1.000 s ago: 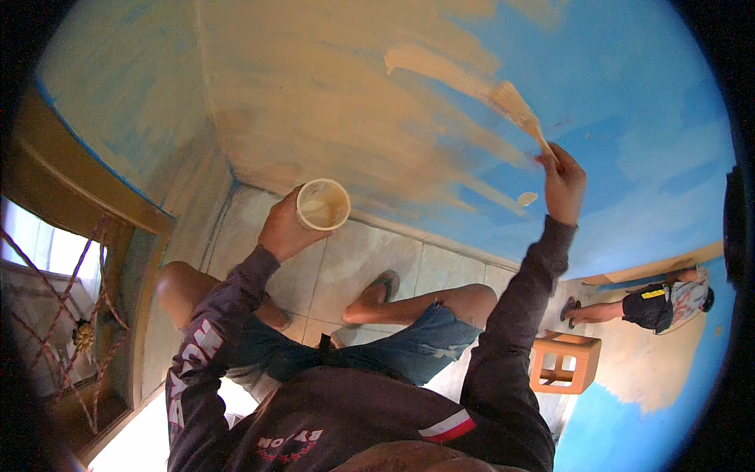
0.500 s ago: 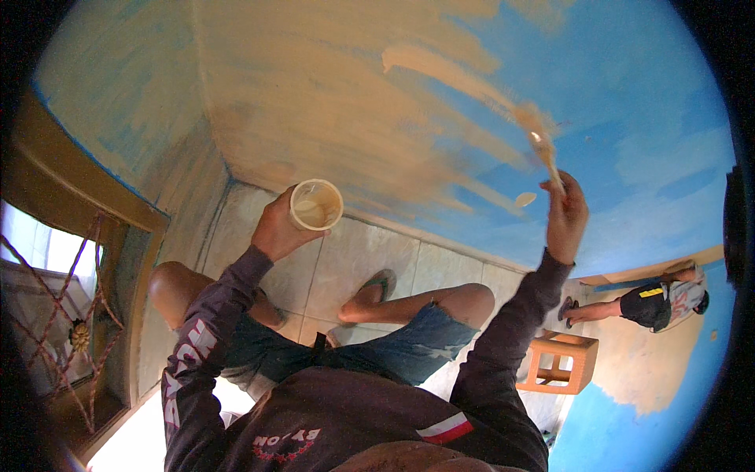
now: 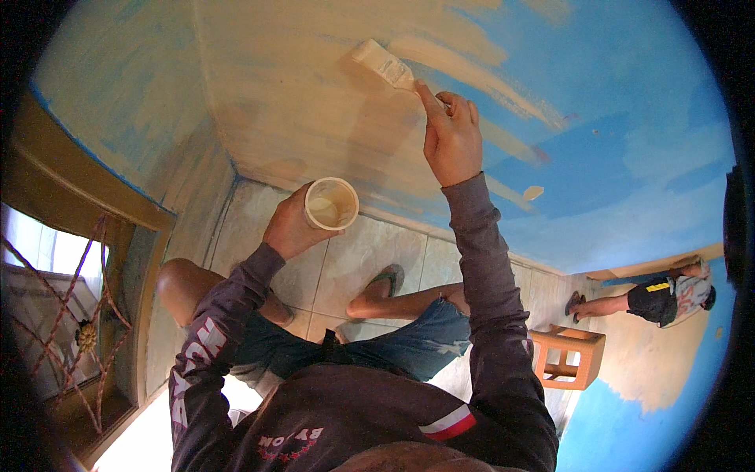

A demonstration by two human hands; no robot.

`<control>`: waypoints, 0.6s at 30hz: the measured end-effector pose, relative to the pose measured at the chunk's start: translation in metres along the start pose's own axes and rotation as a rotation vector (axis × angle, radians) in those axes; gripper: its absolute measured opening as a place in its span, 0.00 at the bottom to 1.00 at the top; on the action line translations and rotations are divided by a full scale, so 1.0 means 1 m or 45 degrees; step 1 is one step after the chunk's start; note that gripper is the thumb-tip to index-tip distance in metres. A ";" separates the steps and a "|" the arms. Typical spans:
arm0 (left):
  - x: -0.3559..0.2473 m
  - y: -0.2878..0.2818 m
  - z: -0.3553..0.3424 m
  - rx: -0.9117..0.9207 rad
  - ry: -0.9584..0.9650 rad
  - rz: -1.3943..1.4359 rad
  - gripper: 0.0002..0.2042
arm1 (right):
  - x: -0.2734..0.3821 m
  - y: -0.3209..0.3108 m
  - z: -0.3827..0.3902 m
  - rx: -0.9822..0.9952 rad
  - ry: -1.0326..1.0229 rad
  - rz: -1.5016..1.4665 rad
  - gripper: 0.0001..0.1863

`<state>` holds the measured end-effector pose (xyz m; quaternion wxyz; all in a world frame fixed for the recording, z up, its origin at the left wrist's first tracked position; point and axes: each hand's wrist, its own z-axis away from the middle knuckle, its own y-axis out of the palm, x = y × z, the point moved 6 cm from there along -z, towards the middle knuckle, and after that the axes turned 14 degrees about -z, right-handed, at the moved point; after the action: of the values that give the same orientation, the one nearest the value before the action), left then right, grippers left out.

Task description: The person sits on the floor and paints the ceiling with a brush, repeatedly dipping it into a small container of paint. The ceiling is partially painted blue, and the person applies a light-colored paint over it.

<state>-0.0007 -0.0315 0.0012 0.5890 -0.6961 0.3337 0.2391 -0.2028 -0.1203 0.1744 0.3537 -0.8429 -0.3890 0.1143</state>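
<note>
My left hand is wrapped round a pale plastic cup with some cream paint inside, its open top facing up. In my right hand is a paintbrush, gripped by its handle, with the index finger stretched along it. The brush's wide, cream-coated bristles are at the wall, left of a fresh beige stroke; whether they touch it I cannot tell. Beige streaks cover the wall's left part, over blue paint that still shows on the right.
An orange-brown plastic stool stands on the tiled floor at the right. Beyond it another person is at the far wall. At the left is a door frame beside a window grille.
My right hand has swung left and up across the wall with the paintbrush, from the blue area to the beige part. The cup in my left hand has shifted slightly right.
</note>
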 end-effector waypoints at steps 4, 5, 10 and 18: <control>0.001 0.001 0.002 0.007 -0.004 -0.032 0.37 | -0.011 0.009 0.000 0.037 -0.011 0.050 0.33; 0.003 0.001 0.002 0.008 -0.022 -0.046 0.37 | -0.012 0.012 0.001 0.051 0.006 0.051 0.34; 0.005 0.001 0.003 -0.011 0.025 -0.043 0.37 | -0.022 -0.002 0.013 0.115 0.103 0.129 0.34; 0.007 0.004 0.004 -0.006 0.001 -0.061 0.38 | -0.090 -0.101 0.081 0.093 0.247 0.420 0.35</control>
<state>0.0009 -0.0288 -0.0070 0.5928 -0.7053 0.3168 0.2254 -0.3592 -0.1002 0.1778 0.3965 -0.8889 -0.2053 0.1029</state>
